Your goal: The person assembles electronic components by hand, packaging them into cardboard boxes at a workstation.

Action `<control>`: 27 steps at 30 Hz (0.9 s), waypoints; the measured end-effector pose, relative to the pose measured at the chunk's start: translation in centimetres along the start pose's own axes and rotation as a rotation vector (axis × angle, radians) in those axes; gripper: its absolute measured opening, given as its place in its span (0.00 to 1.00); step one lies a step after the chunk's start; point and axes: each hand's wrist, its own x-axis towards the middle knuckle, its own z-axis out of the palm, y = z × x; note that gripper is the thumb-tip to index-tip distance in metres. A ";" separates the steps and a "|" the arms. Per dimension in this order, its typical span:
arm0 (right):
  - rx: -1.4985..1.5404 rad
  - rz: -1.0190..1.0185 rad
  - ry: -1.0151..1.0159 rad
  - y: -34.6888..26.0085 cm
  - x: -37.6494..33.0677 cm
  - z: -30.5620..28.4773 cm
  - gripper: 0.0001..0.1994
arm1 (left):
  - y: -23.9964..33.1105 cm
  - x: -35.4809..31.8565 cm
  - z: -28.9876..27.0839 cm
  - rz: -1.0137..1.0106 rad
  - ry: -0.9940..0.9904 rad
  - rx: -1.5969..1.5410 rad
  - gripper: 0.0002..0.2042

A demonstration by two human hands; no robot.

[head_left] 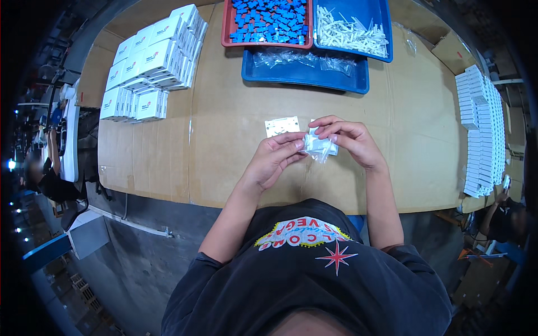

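Note:
Over the middle of the cardboard-covered table, my two hands meet at a small clear plastic bag [321, 154]. My left hand [274, 158] pinches the bag's left side between thumb and fingers. On the other side my right hand [352, 139] has its fingertips bent onto the bag's upper part. Something pale and flat shows in or under the bag; I cannot make out its kind. A white, flat, open box or card [281, 125] with dark marks lies just beyond my left fingertips, partly hidden by them.
Ahead stand a red tray [225, 42] of small blue parts, a blue tray [386, 55] of white stick-like pieces, and a lower blue tray [302, 82] with clear bags. White boxes [157, 56] are stacked at left, more white boxes [479, 131] at right. Other people work at both sides.

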 end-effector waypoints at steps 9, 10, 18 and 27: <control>0.080 0.135 0.035 1.1 0.2 2.1 0.15 | -0.7 0.5 -0.7 0.211 0.031 0.197 0.07; 0.081 0.137 0.035 1.2 0.4 2.3 0.15 | -0.7 0.5 -0.8 0.236 0.052 0.220 0.07; 0.069 0.185 0.087 2.0 1.4 3.7 0.16 | -1.3 0.6 -1.2 0.381 0.089 0.212 0.06; 0.114 0.175 0.071 4.0 2.3 4.5 0.17 | -0.9 -0.5 -1.7 0.291 0.064 0.290 0.09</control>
